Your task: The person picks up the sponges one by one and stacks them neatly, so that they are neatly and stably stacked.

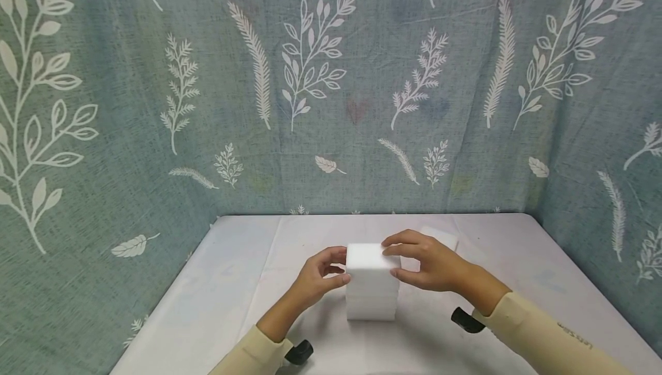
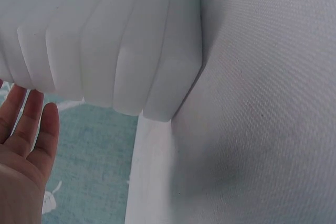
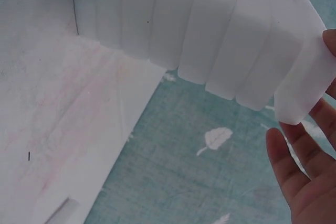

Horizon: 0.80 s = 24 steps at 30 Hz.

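A tall stack of several white sponge blocks [image 1: 371,303] stands upright on the table, its layers slightly uneven. My right hand [image 1: 431,263] is at the top right, pinching the uppermost white sponge [image 3: 304,85] by its edge between thumb and fingers. That sponge sits a little askew over the ones below in the right wrist view. On the other side, my left hand [image 1: 318,277] rests against the upper stack, thumb near the front edge and fingers toward the back. In the left wrist view its fingers [image 2: 49,129] look mostly straight beside the blocks.
Another flat white piece [image 1: 439,238] lies on the table behind my right hand, partly hidden. A white cloth covers the table [image 1: 258,300]. Leaf-patterned blue-green curtains [image 1: 357,151] enclose its back and sides.
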Available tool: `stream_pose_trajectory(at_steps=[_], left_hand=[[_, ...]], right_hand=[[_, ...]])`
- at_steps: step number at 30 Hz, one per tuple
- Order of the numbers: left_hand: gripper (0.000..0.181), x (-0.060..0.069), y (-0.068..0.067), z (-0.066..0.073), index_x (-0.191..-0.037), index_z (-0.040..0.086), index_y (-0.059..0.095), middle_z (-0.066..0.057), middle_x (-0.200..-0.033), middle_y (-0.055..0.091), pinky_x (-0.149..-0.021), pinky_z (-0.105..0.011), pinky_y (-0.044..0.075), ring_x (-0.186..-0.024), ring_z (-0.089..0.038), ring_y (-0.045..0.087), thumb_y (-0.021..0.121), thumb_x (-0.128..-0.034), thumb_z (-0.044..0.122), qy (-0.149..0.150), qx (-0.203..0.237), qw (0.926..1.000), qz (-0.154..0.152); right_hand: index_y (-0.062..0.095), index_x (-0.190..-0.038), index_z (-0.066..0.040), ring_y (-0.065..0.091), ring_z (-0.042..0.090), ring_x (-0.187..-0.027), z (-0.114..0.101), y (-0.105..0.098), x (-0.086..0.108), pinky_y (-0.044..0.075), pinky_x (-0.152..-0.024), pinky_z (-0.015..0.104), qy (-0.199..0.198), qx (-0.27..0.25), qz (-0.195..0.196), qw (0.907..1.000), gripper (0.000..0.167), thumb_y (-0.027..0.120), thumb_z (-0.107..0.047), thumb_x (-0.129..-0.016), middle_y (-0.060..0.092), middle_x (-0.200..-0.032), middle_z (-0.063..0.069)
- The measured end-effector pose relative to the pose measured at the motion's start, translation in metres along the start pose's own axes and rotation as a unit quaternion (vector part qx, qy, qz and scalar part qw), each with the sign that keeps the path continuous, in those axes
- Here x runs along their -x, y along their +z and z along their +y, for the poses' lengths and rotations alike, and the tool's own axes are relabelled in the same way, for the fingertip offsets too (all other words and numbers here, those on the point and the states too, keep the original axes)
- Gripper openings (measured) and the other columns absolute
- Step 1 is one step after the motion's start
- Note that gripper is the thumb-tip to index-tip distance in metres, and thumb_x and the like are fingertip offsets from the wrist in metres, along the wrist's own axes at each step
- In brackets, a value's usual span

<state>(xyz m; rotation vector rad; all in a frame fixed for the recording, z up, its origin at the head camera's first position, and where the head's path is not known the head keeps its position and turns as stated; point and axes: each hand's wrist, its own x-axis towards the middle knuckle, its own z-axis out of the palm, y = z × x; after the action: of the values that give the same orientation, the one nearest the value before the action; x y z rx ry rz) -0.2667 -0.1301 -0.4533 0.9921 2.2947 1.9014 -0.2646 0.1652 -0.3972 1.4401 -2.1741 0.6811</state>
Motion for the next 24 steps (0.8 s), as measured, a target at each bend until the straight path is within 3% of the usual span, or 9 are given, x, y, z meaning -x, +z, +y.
stream_pose_trajectory(at_steps=[9, 24], left_hand=[[0.048, 0.003, 0.001, 0.016, -0.129, -0.003, 0.054, -0.017, -0.118, 0.062, -0.094, -0.065, 0.04, -0.11, -0.028, 0.057, 0.073, -0.0854, 0.002, 0.005, 0.01, 0.9999, -0.001], [0.046, 0.003, 0.001, 0.018, -0.129, -0.004, 0.054, -0.017, -0.118, 0.062, -0.093, -0.061, 0.044, -0.11, -0.029, 0.058, 0.072, -0.0869, 0.004, 0.006, -0.001, 0.9999, -0.009]], right_hand=[[0.069, -0.111, -0.011, 0.058, 0.02, -0.11, 0.0, 0.001, -0.001, 0.053, -0.086, 0.034, -0.012, 0.001, 0.006, 0.9999, 0.029, 0.075, -0.015, -0.083, 0.062, -0.121, 0.005], [0.068, -0.111, -0.011, 0.059, 0.02, -0.109, 0.0, 0.003, 0.0, 0.053, -0.085, 0.036, -0.014, 0.0, 0.002, 0.9999, 0.029, 0.075, -0.015, -0.083, 0.061, -0.12, 0.004]])
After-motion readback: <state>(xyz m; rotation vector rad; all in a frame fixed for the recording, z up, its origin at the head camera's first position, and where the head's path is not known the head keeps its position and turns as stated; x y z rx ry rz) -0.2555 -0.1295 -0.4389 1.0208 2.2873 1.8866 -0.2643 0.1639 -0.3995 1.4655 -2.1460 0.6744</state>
